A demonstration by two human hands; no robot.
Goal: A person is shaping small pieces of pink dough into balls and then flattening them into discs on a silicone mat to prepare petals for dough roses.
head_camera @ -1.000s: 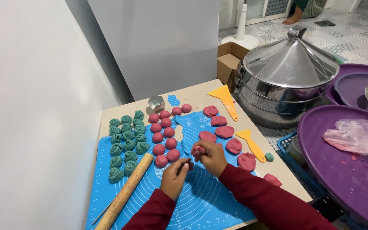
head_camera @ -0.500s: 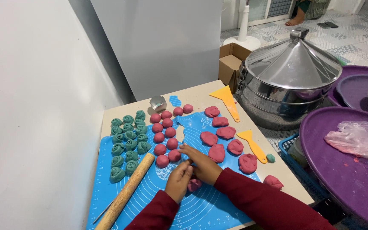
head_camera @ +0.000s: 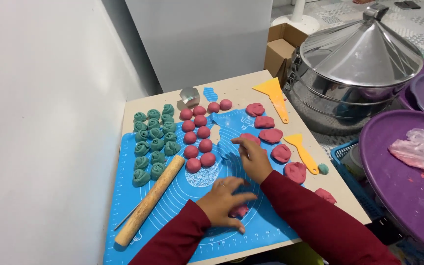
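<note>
- L hand: nearest cam, palm down on blue silicone mat, fingers curled over 1 pink dough piece; grip closed on it, dough pressed to mat, peeking out under fingertips.
- R hand: just beyond L, fingers spread flat near mat centre, grip open, holding nothing; fingertips just beside a flattened pink piece.
- Both sleeves dark red.
- 1 wooden rolling pin: lies diagonal on mat's L part, w/ 1 thin metal stick alongside it.
- Pink dough balls: 10 counted, in 2 rough columns mid-mat, running up to the far edge.
- Flattened pink pieces: 6 visible along mat's R side, + 1 more pink lump at tabletop's near R edge.
- Green dough rolls: approx 16, clustered on mat's far L; exact count hard where they touch.
- 1 small green bit on bare tabletop, by the smaller scraper.
- 2 yellow plastic scrapers: smaller R of mat, bigger farther back.
- 1 small metal cutter at mat's far edge.
- Off tabletop, R: 1 purple tray w/ 1 crumpled clear plastic bag; behind, 1 steel steamer w/ cone lid; cardboard boxes farthest.
</note>
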